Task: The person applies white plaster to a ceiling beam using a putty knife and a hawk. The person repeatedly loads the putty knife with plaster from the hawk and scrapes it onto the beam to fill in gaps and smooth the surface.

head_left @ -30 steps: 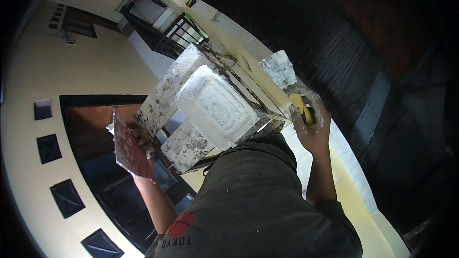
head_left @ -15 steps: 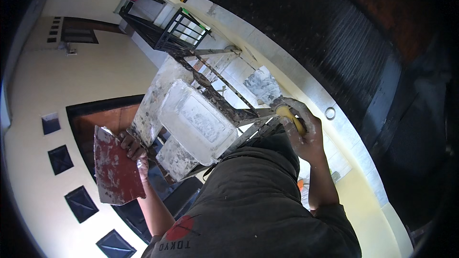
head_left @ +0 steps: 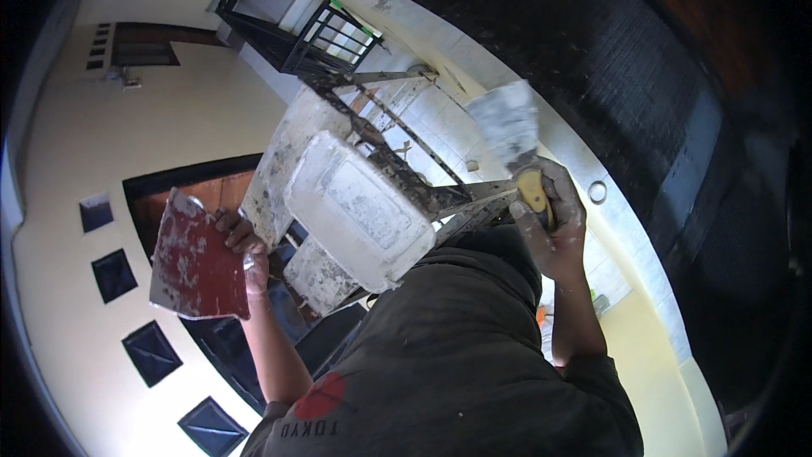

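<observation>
My right hand (head_left: 560, 222) is closed around the yellow-and-black handle of a wide putty knife (head_left: 507, 123). Its blade is smeared with white paste and points up and away. At the left, my left hand (head_left: 244, 241) grips the edge of a reddish-brown flat board (head_left: 199, 262) blotched with whitish filler. Between my hands, in front of my body, a whitish plastic tub (head_left: 359, 211) rests on spattered planks (head_left: 317, 279). Dried residue coats the inside of the tub.
The planks lie on a stained metal scaffold frame (head_left: 406, 131). Cream wall with square dark vents (head_left: 152, 353) and a wooden door frame (head_left: 224, 190) stand at left. Dark roofing (head_left: 609, 76) lies beyond the ledge (head_left: 622, 228) at right. A black gate (head_left: 334, 38) shows far below.
My right hand has moved slightly up and right, turning the putty knife so its blade points more upward. The board in my left hand has shifted a little left and up.
</observation>
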